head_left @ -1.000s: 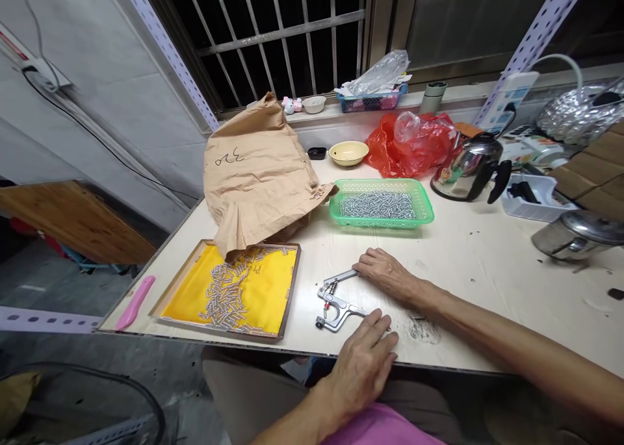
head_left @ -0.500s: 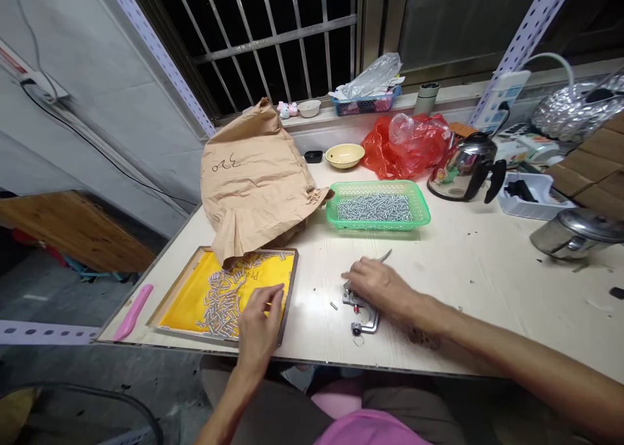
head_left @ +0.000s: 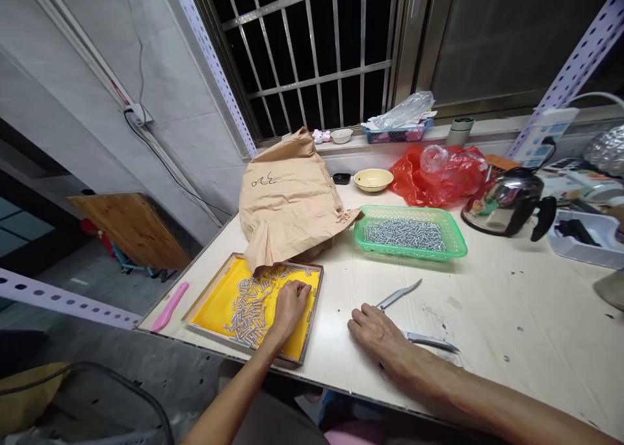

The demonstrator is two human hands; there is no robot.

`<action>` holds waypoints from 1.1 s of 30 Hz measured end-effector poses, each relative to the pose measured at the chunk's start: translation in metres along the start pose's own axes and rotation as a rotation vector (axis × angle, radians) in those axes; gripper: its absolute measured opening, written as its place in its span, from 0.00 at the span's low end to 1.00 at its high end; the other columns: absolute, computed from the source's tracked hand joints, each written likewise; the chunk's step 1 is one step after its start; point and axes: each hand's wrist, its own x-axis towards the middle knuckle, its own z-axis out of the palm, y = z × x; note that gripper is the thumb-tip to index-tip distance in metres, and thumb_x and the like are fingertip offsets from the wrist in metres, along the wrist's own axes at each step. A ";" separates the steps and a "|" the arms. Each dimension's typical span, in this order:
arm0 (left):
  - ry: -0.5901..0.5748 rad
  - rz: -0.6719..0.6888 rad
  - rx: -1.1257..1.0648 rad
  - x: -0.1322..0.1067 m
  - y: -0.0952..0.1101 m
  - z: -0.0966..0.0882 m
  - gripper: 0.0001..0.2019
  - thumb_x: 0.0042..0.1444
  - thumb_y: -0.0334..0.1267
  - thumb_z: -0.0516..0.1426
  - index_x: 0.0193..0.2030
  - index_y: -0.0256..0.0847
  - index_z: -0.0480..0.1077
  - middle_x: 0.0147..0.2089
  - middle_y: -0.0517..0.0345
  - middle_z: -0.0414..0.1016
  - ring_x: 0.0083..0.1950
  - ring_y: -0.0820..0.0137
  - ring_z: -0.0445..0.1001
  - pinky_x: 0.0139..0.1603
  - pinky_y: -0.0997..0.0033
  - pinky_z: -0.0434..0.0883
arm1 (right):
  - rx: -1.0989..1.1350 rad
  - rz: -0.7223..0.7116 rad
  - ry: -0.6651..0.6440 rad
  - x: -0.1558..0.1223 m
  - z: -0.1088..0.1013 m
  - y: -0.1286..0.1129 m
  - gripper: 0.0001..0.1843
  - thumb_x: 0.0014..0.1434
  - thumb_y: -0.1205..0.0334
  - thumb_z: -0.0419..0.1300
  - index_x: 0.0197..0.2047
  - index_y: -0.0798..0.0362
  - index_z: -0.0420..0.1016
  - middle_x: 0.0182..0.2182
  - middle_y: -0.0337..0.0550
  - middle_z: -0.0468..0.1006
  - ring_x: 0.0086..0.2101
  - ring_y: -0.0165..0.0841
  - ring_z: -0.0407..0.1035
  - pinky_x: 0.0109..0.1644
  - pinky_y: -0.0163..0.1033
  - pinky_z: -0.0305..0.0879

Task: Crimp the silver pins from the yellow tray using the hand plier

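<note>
Here, left hand (head_left: 288, 304) touches shiny cylindrical pins (head_left: 245, 310) in yellow-lined tray (head_left: 213, 307).

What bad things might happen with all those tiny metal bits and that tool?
1. The yellow tray sits close to the front edge of the table. A push from the left hand might slide it off and scatter the small metal pieces.
2. The right hand lies over the metal tool, with its handles sticking out, so skin might get pinched.
3. The paper bag rests on the tray's back rim and might slump.
</note>
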 end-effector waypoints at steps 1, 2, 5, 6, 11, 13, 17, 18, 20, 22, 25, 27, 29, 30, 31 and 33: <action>-0.007 -0.005 0.013 0.001 0.001 0.002 0.13 0.56 0.42 0.52 0.32 0.36 0.73 0.35 0.51 0.75 0.37 0.66 0.72 0.38 0.70 0.63 | 0.022 -0.019 -0.010 -0.001 -0.001 -0.002 0.03 0.59 0.71 0.54 0.35 0.55 0.67 0.35 0.46 0.71 0.37 0.38 0.61 0.39 0.42 0.57; -0.015 -0.011 0.027 0.002 0.002 0.003 0.12 0.54 0.42 0.54 0.34 0.36 0.73 0.36 0.50 0.75 0.38 0.66 0.72 0.38 0.70 0.63 | 0.050 -0.046 -0.013 -0.001 -0.003 -0.006 0.03 0.60 0.70 0.54 0.35 0.55 0.67 0.36 0.45 0.71 0.37 0.37 0.61 0.39 0.41 0.57; -0.033 -0.004 0.048 0.003 0.005 0.000 0.10 0.53 0.39 0.55 0.37 0.35 0.72 0.38 0.49 0.74 0.39 0.65 0.72 0.37 0.70 0.62 | 0.063 -0.090 0.049 -0.002 -0.002 -0.020 0.02 0.59 0.69 0.55 0.35 0.53 0.67 0.36 0.43 0.71 0.38 0.36 0.62 0.46 0.43 0.57; -0.046 0.007 0.057 0.003 0.006 -0.002 0.08 0.53 0.37 0.54 0.36 0.35 0.72 0.38 0.49 0.74 0.39 0.65 0.72 0.38 0.70 0.62 | 0.028 -0.082 0.088 0.000 0.000 -0.025 0.02 0.58 0.70 0.56 0.35 0.53 0.67 0.35 0.43 0.71 0.38 0.37 0.62 0.49 0.46 0.56; -0.133 0.045 0.203 0.006 0.004 -0.008 0.12 0.58 0.38 0.48 0.34 0.39 0.71 0.39 0.52 0.72 0.38 0.66 0.72 0.35 0.70 0.61 | -0.186 -0.084 0.136 0.016 0.020 -0.035 0.02 0.55 0.67 0.59 0.31 0.55 0.68 0.26 0.44 0.70 0.30 0.37 0.63 0.39 0.46 0.61; -0.151 0.072 0.225 0.010 0.003 -0.006 0.13 0.59 0.38 0.46 0.34 0.40 0.71 0.39 0.52 0.72 0.39 0.65 0.72 0.36 0.70 0.61 | -0.207 -0.122 0.124 0.020 0.022 -0.030 0.04 0.54 0.65 0.60 0.30 0.55 0.68 0.26 0.43 0.70 0.28 0.35 0.62 0.33 0.42 0.59; -0.191 0.104 0.264 0.015 0.005 -0.004 0.17 0.60 0.37 0.42 0.32 0.41 0.70 0.38 0.52 0.70 0.39 0.64 0.72 0.35 0.69 0.61 | -0.139 -0.142 0.243 0.020 -0.009 -0.010 0.07 0.54 0.61 0.61 0.33 0.55 0.68 0.29 0.41 0.69 0.29 0.33 0.60 0.33 0.40 0.57; -0.202 0.111 0.277 0.016 0.006 -0.003 0.17 0.60 0.37 0.41 0.31 0.41 0.70 0.38 0.52 0.70 0.38 0.64 0.72 0.34 0.69 0.61 | -0.116 -0.123 0.310 0.021 -0.024 -0.002 0.05 0.56 0.63 0.60 0.34 0.55 0.68 0.30 0.42 0.69 0.30 0.33 0.60 0.35 0.40 0.57; -0.221 0.120 0.294 0.017 0.009 -0.004 0.17 0.59 0.35 0.41 0.30 0.40 0.69 0.37 0.51 0.69 0.38 0.64 0.72 0.34 0.69 0.60 | -0.095 -0.001 0.444 0.024 -0.059 0.023 0.04 0.59 0.72 0.55 0.36 0.55 0.69 0.30 0.42 0.70 0.32 0.33 0.60 0.37 0.40 0.56; -0.230 0.114 0.294 0.019 0.010 -0.006 0.15 0.57 0.33 0.42 0.31 0.40 0.69 0.38 0.52 0.69 0.38 0.64 0.72 0.34 0.69 0.60 | -0.096 0.139 0.513 0.030 -0.094 0.053 0.09 0.62 0.73 0.51 0.37 0.56 0.71 0.33 0.45 0.71 0.37 0.34 0.61 0.41 0.40 0.56; -0.221 0.098 0.298 0.020 0.009 -0.009 0.13 0.56 0.32 0.43 0.31 0.41 0.67 0.38 0.53 0.70 0.37 0.65 0.71 0.33 0.69 0.60 | -0.094 0.376 0.502 0.028 -0.130 0.091 0.07 0.63 0.68 0.54 0.41 0.55 0.73 0.38 0.47 0.72 0.41 0.37 0.62 0.45 0.42 0.57; -0.213 0.147 0.304 0.018 0.006 -0.010 0.13 0.56 0.32 0.42 0.30 0.41 0.66 0.36 0.53 0.70 0.36 0.66 0.71 0.34 0.70 0.60 | -0.075 0.432 0.472 0.016 -0.134 0.102 0.08 0.62 0.65 0.55 0.43 0.55 0.72 0.40 0.48 0.72 0.42 0.38 0.63 0.46 0.43 0.58; -0.214 0.229 0.292 0.016 0.002 -0.009 0.14 0.59 0.35 0.41 0.29 0.41 0.65 0.35 0.54 0.69 0.34 0.67 0.70 0.34 0.70 0.60 | -0.019 0.397 0.379 -0.005 -0.125 0.097 0.09 0.62 0.64 0.55 0.45 0.55 0.72 0.39 0.47 0.73 0.42 0.37 0.64 0.46 0.42 0.59; -0.220 0.265 0.284 0.016 0.001 -0.009 0.15 0.60 0.37 0.41 0.29 0.41 0.65 0.35 0.54 0.68 0.33 0.68 0.70 0.34 0.70 0.60 | 0.024 0.361 0.309 -0.017 -0.118 0.091 0.09 0.62 0.64 0.55 0.45 0.54 0.72 0.38 0.46 0.73 0.41 0.36 0.65 0.45 0.41 0.59; -0.223 0.296 0.278 0.016 0.000 -0.009 0.16 0.61 0.39 0.40 0.29 0.41 0.65 0.35 0.54 0.68 0.33 0.68 0.70 0.34 0.70 0.60 | 0.072 0.328 0.235 -0.030 -0.110 0.083 0.09 0.62 0.64 0.55 0.44 0.54 0.73 0.37 0.45 0.73 0.40 0.35 0.65 0.45 0.40 0.60; -0.220 0.341 0.275 0.016 -0.001 -0.011 0.16 0.60 0.40 0.41 0.27 0.40 0.65 0.33 0.54 0.68 0.33 0.67 0.70 0.34 0.70 0.61 | 0.157 0.286 0.100 -0.056 -0.095 0.067 0.09 0.63 0.63 0.54 0.43 0.55 0.73 0.36 0.45 0.73 0.39 0.34 0.66 0.44 0.37 0.60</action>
